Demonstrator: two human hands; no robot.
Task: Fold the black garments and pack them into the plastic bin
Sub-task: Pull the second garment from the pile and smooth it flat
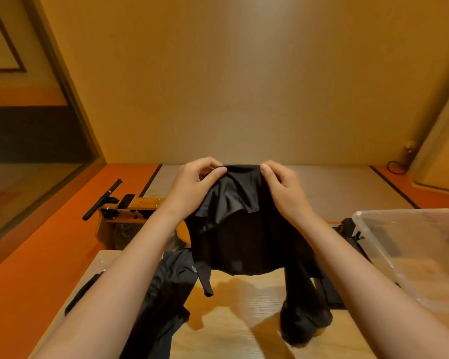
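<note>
Pinching black garment (240, 229) (top edge), both hands

Black garment (233, 242) held above a pale wood-grain worktop (244, 320), a second black garment (163, 301) lying at left, a clear colourless plastic bin (410, 257) at right, orange floor (36, 255), tan wall (218, 86) behind.

Both hands up over wooden table (244, 332): left hand (192, 187) & right hand (283, 187) each pinch top edge of a black garment (239, 237), held in air, its lower parts w/ one end bunched on the tabletop at right. Second black garment (166, 294) lies on table under left forearm, just beside the held one. Clear plastic bin (412, 255) sits at right edge of table, near right forearm; a black rod (101, 200) lies on orange floor (36, 255) beyond, left.
</note>
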